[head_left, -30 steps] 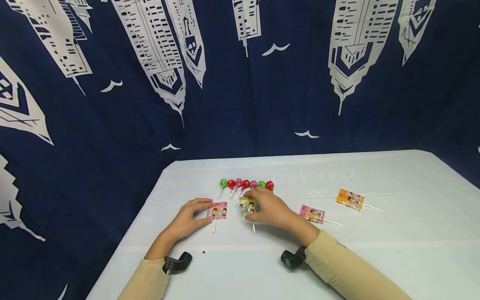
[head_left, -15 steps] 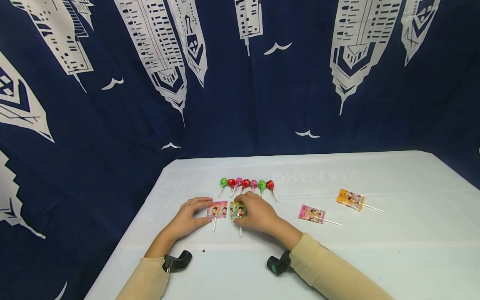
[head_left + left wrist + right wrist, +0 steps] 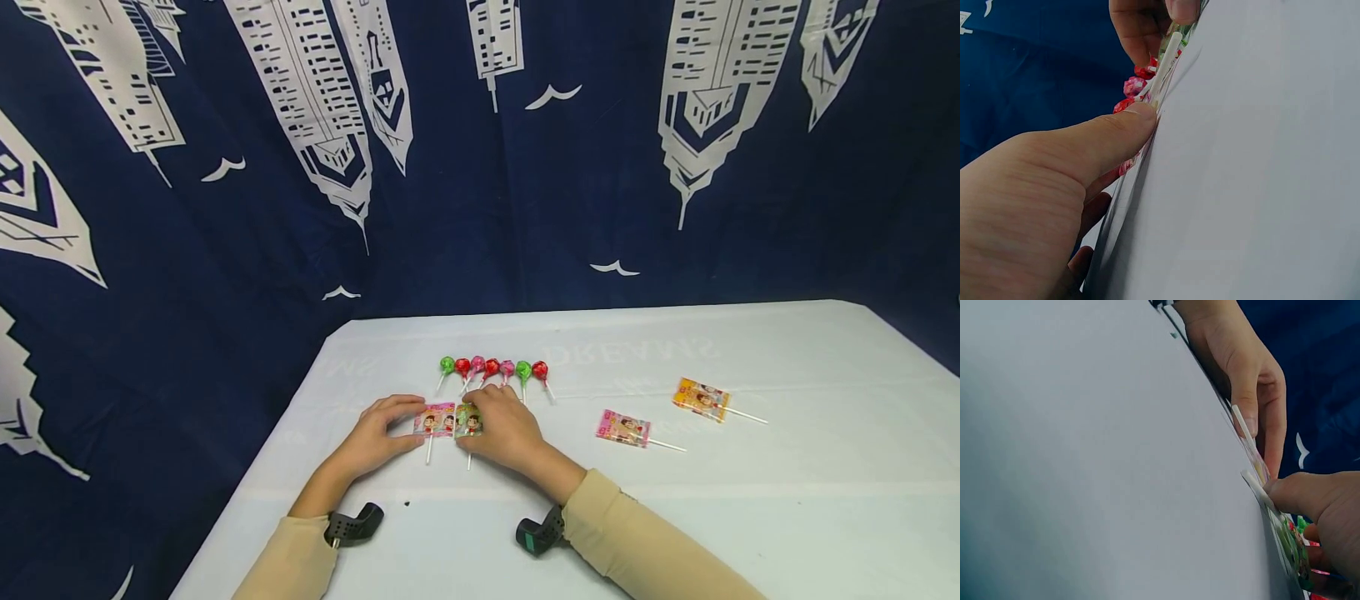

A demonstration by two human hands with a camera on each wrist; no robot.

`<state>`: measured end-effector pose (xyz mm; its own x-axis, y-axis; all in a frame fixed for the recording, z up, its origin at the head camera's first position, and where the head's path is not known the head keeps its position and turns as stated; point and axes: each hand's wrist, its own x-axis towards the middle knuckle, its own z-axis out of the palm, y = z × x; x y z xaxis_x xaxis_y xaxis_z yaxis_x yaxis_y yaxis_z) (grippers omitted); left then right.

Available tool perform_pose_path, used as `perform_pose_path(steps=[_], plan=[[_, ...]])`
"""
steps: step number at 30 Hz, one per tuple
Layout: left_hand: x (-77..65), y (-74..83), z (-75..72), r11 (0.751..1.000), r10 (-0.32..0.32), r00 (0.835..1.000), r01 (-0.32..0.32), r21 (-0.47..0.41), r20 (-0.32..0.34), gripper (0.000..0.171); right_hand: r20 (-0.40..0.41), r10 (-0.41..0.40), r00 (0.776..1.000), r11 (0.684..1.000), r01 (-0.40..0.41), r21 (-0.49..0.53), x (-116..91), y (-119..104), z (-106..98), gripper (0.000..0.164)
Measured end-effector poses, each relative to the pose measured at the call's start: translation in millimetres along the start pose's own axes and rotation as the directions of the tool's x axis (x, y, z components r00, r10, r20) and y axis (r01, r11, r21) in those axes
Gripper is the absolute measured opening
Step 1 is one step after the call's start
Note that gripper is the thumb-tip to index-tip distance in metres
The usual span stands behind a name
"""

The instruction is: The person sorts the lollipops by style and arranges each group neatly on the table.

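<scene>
A flat lollipop in a pink wrapper lies on the white table, its stick toward the person. My left hand holds it at its left side, thumb at the lower edge and fingers at the upper. Right beside it is a lollipop in a green wrapper, its edge close against the pink one. My right hand grips that green one from the right between thumb and fingers. In the right wrist view, the green wrapper is partly covered by the right hand's fingers. The left wrist view shows the left thumb against the wrapper.
Behind the hands, several round lollipops in green, red and pink form a row. To the right lie a pink-wrapped lollipop and an orange-wrapped lollipop, sticks pointing right. A dark blue patterned cloth hangs behind the table.
My right hand has moved left with the green-wrapped lollipop, closing the gap to the pink one. The left hand has stayed in place.
</scene>
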<state>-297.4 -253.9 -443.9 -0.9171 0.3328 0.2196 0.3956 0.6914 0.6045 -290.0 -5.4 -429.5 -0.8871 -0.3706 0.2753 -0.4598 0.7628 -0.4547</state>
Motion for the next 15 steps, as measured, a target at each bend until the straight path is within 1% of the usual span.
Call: perform_pose_path(steps=[5,8,12,15], plan=[[0.1,-0.5,-0.6,1.0,0.009,1.0,-0.009,-0.002,-0.004,0.047,-0.024,-0.009,1.0,1.0,0.009,-0.005,0,0,2,0.058],[0.3,-0.1,-0.1,1.0,0.006,1.0,-0.006,0.002,0.002,0.047,-0.009,-0.026,1.0,1.0,0.026,0.017,-1,3,0,0.059],[0.2,1.1,0.0,1.0,0.002,1.0,-0.001,-0.005,0.006,0.047,0.051,-0.068,0.996,0.993,0.063,0.097,-2,10,-6,0.059],[-0.5,1.5,-0.4,1.0,-0.002,1.0,0.002,-0.011,0.004,0.047,0.118,-0.125,0.985,0.981,0.106,0.16,-1,18,-13,0.059]])
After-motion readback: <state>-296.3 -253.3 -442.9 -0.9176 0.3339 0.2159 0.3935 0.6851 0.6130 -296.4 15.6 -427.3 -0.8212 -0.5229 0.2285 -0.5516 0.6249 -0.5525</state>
